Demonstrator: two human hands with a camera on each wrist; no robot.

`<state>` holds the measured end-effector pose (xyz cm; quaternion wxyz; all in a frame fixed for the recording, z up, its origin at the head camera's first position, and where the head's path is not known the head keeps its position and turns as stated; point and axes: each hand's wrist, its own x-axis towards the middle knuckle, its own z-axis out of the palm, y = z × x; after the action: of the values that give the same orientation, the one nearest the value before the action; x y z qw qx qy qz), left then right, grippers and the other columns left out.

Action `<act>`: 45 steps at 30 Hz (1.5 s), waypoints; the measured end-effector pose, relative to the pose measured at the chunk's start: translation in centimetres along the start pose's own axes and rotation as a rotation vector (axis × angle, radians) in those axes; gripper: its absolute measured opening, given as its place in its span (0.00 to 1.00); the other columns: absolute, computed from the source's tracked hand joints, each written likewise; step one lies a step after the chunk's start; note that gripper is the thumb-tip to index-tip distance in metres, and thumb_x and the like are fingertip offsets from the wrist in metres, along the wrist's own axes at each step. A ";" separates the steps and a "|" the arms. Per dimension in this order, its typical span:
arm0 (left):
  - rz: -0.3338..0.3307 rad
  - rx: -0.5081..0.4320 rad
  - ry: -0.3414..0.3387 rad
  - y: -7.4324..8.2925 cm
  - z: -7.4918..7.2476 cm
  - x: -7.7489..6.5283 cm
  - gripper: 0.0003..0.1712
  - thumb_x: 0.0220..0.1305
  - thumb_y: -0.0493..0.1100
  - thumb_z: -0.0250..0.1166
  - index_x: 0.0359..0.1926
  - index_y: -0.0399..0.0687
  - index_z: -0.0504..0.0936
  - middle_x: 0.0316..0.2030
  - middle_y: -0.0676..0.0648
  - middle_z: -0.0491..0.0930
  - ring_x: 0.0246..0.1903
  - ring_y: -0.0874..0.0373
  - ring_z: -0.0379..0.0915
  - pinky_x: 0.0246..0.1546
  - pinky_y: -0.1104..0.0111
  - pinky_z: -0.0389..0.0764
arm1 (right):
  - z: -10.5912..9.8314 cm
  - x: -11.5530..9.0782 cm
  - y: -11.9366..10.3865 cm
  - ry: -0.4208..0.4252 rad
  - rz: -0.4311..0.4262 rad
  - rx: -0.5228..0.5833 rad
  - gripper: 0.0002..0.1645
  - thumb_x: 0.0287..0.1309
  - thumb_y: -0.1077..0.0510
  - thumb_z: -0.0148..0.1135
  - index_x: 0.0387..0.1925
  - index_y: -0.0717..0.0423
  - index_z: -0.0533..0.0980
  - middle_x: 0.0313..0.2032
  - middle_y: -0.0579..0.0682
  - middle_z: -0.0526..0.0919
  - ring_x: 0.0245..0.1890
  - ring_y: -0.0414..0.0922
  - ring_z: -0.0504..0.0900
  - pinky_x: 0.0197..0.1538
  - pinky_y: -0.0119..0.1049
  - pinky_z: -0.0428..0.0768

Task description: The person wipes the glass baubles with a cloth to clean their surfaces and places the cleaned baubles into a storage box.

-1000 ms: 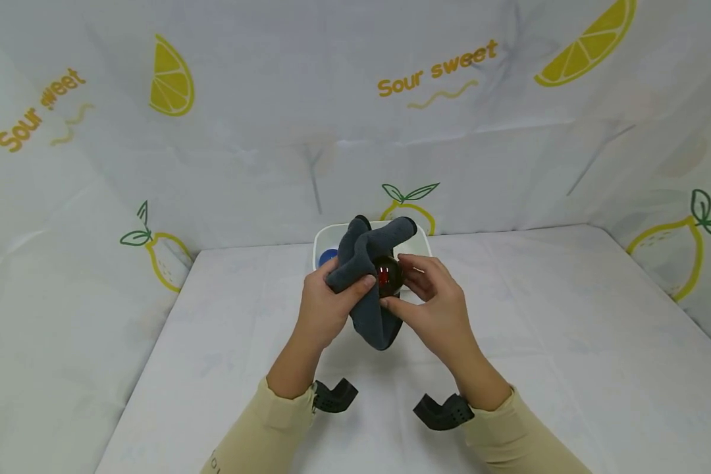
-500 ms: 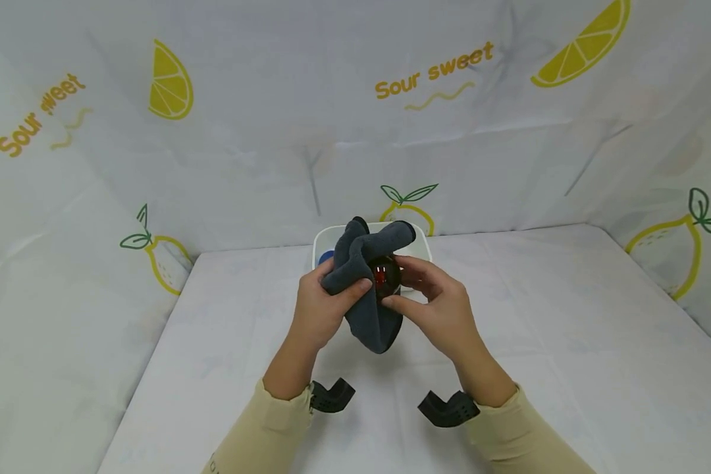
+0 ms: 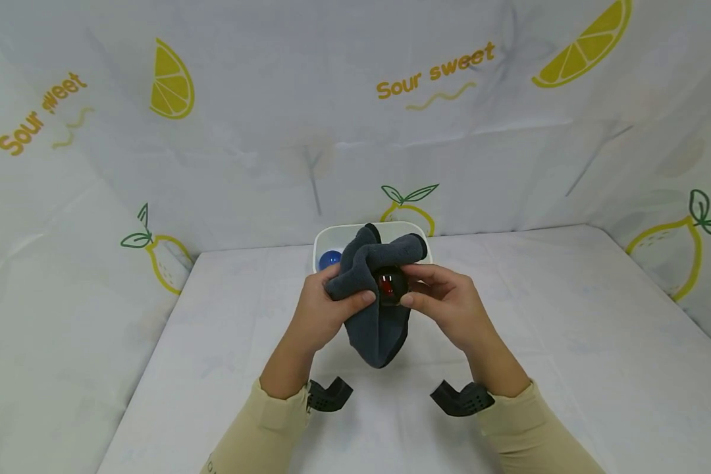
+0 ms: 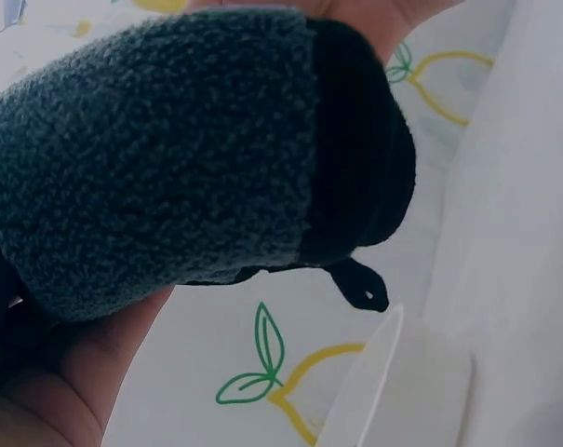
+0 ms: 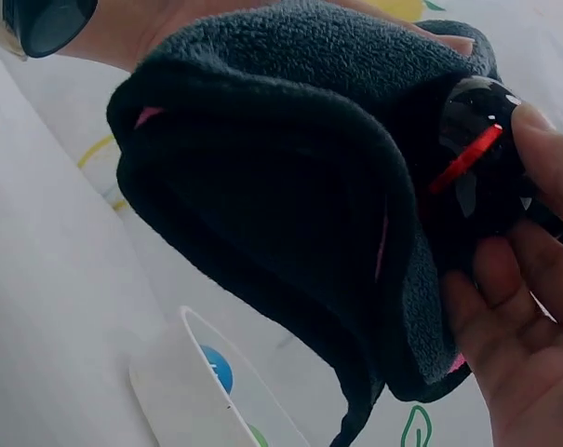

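My left hand [image 3: 322, 304] grips a dark grey fleecy towel [image 3: 364, 329] with black edging, thumb on its near face. The towel hangs in folds, and one rolled end sticks up to the right. Against its right side sits a glossy dark ball [image 3: 392, 284] with a red mark. My right hand [image 3: 444, 299] pinches this ball between thumb and fingers. In the right wrist view, the thumb lies on top of the dark ball [image 5: 481, 154] and the other fingers are below it. Folds fill most of the left wrist view and hide much of the left hand.
Behind the hands stands a white tub [image 3: 338, 232] at the back of the white-covered table [image 3: 231, 342]. Inside it lies a blue ball [image 3: 330, 258], and a bit of green [image 5: 256, 435] shows in the right wrist view. A lemon-print sheet [image 3: 243, 131] hangs behind.
Both hands, with the towel and ball, have come slightly nearer and to the right. The right hand has shifted along the ball, and more of the blue ball shows.
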<state>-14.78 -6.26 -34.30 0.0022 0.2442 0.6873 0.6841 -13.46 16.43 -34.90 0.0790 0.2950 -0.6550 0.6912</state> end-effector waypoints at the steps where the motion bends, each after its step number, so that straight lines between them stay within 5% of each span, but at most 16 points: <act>1: 0.004 -0.001 -0.007 0.0 0.0 0.0 0.27 0.56 0.52 0.74 0.52 0.42 0.81 0.43 0.41 0.83 0.43 0.53 0.80 0.45 0.59 0.84 | 0.0 0.0 0.0 -0.013 -0.003 0.011 0.25 0.57 0.71 0.66 0.56 0.54 0.79 0.50 0.41 0.84 0.47 0.37 0.84 0.47 0.31 0.84; 5: 0.017 -0.008 -0.018 0.0 -0.1 -0.1 0.27 0.57 0.53 0.74 0.52 0.40 0.81 0.42 0.40 0.83 0.42 0.54 0.80 0.45 0.59 0.84 | 0.1 0.1 0.3 -0.043 -0.036 0.048 0.23 0.61 0.70 0.62 0.59 0.57 0.78 0.54 0.44 0.81 0.45 0.40 0.83 0.46 0.32 0.84; 8: 0.015 -0.008 0.015 -0.1 0.1 0.0 0.32 0.55 0.59 0.73 0.52 0.40 0.81 0.43 0.40 0.83 0.43 0.54 0.80 0.44 0.59 0.84 | 0.7 0.1 0.5 0.018 -0.071 0.010 0.23 0.62 0.72 0.60 0.59 0.66 0.75 0.54 0.50 0.78 0.42 0.42 0.82 0.43 0.34 0.84; 14: -0.015 -0.002 0.132 -0.1 0.8 0.1 0.43 0.47 0.71 0.71 0.47 0.38 0.81 0.40 0.40 0.82 0.40 0.54 0.79 0.40 0.60 0.84 | 2.8 -0.1 0.8 0.257 -0.219 -0.262 0.18 0.61 0.69 0.62 0.54 0.66 0.78 0.52 0.54 0.77 0.43 0.41 0.81 0.45 0.28 0.83; 17: -0.014 -0.004 0.166 -0.1 1.0 0.2 0.42 0.47 0.72 0.71 0.47 0.39 0.81 0.39 0.41 0.82 0.38 0.54 0.80 0.40 0.61 0.85 | 3.1 -0.1 1.1 0.270 -0.317 -0.391 0.21 0.63 0.61 0.65 0.55 0.65 0.77 0.54 0.58 0.77 0.51 0.43 0.78 0.53 0.27 0.79; 25: -0.001 0.020 0.171 0.0 0.9 0.1 0.34 0.53 0.62 0.73 0.48 0.39 0.81 0.41 0.40 0.83 0.40 0.54 0.81 0.40 0.60 0.85 | 3.1 -0.1 1.4 0.237 -0.328 -0.551 0.41 0.38 0.74 0.78 0.59 0.63 0.74 0.57 0.59 0.77 0.53 0.44 0.78 0.54 0.28 0.78; 32: -0.002 0.029 0.124 0.2 0.6 0.0 0.32 0.53 0.61 0.74 0.48 0.41 0.82 0.41 0.41 0.84 0.40 0.54 0.82 0.41 0.59 0.85 | 2.0 0.0 0.9 0.108 -0.263 -0.446 0.41 0.41 0.75 0.74 0.61 0.67 0.73 0.50 0.61 0.76 0.37 0.42 0.77 0.46 0.26 0.80; 40: 0.037 0.045 0.069 0.2 0.3 0.1 0.23 0.57 0.48 0.74 0.49 0.41 0.82 0.41 0.41 0.83 0.41 0.55 0.81 0.42 0.60 0.85 | 1.2 0.1 0.2 -0.044 -0.155 -0.305 0.31 0.60 0.69 0.63 0.65 0.65 0.69 0.52 0.53 0.73 0.33 0.41 0.72 0.37 0.27 0.77; 45: 0.040 0.051 0.068 0.2 0.2 0.1 0.20 0.57 0.42 0.73 0.50 0.41 0.83 0.41 0.41 0.83 0.42 0.54 0.81 0.43 0.59 0.84 | 1.3 0.2 0.1 -0.068 -0.086 -0.113 0.29 0.64 0.72 0.56 0.65 0.69 0.65 0.54 0.50 0.73 0.34 0.41 0.76 0.39 0.29 0.81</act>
<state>-14.76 -6.07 -34.06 -0.0412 0.2344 0.6992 0.6742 -13.26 15.14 -34.89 0.1031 0.3412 -0.6821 0.6386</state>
